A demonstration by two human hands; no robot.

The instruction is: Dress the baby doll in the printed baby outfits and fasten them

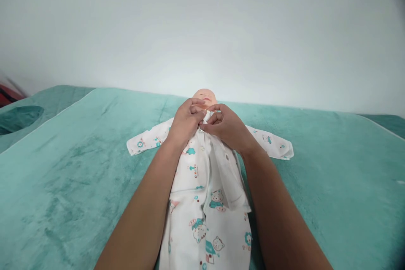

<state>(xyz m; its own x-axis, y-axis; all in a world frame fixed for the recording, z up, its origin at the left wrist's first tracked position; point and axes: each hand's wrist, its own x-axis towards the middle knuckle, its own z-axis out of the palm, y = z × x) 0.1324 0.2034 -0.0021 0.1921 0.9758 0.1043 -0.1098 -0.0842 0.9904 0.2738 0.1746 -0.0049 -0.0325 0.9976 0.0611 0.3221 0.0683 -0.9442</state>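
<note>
A baby doll (205,95) lies on its back with its head toward the wall. It wears a white baby shirt (191,171) printed with small animals, its sleeves spread out to both sides. My left hand (187,119) pinches the shirt's front edge just below the doll's chin. Close beside it, my right hand (224,124) pinches the other edge at the collar, the fingertips of both hands nearly meeting. Below the hands the right front flap hangs loose and partly folded back. White printed pants (209,232) cover the doll's lower body. My fingers hide any fastener at the neck.
A teal plush blanket (79,177) covers the bed under the doll. Behind it rises a white wall (202,38) with a dark band along the top. A red object (8,95) shows at the far left edge.
</note>
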